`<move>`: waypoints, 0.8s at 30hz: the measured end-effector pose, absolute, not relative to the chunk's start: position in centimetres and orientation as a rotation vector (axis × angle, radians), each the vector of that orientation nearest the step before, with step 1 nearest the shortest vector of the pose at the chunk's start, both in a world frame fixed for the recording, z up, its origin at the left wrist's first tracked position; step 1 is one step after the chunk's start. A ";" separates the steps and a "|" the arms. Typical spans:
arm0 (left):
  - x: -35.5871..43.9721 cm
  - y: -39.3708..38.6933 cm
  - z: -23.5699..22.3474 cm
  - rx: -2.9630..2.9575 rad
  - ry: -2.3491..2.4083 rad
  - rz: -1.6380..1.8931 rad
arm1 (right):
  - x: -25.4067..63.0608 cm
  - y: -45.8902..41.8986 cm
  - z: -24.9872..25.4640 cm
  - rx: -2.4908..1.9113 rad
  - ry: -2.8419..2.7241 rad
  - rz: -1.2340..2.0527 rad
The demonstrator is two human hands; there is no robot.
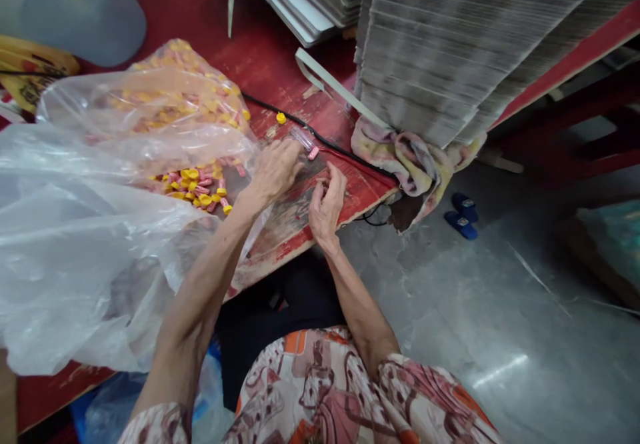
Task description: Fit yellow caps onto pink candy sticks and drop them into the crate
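My left hand (278, 168) is over the red table, its fingers bent down and together; their tips and anything in them are hidden. To its right is my right hand (328, 205), loosely curved with the thumb apart from the fingers and nothing visible in it. Just beyond the hands lie a small clear plastic tube (303, 139) and a pink-patterned piece (313, 153). A single yellow cap (281, 118) rests farther back. Left of my left hand, a large clear plastic bag (145, 131) spills many small pink pieces with yellow caps (200, 187).
A black cable (325, 140) crosses the worn red table (280, 247) behind my hands. At right stand tall stacks of grey cardboard sheets (440, 51), with a bunched patterned cloth (400, 154) at the table corner. A bluish plastic container (85, 14) stands back left. Blue slippers (461, 216) lie on the floor.
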State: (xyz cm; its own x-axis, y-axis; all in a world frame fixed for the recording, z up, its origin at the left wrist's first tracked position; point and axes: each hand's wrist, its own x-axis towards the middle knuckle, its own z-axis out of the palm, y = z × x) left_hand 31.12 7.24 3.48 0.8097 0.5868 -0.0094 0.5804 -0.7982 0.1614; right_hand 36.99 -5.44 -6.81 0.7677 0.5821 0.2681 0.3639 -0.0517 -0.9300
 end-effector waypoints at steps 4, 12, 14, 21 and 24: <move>27.6 4.8 4.4 2.730 0.956 0.352 | 37.0 -5.2 -6.7 -1.636 -0.743 0.227; 20.4 -3.3 0.0 2.731 1.113 0.121 | 37.9 -6.3 -7.0 -1.619 -0.771 0.234; 18.4 -4.4 -0.3 2.682 1.217 0.252 | 38.0 -6.7 -6.8 -1.641 -0.776 0.251; 12.5 -7.4 -1.5 2.191 1.611 0.549 | 33.0 -5.4 -3.9 -1.524 -1.296 0.212; 12.5 -9.1 -0.8 1.915 1.655 0.653 | 29.8 -3.7 -3.3 -1.494 -1.488 0.358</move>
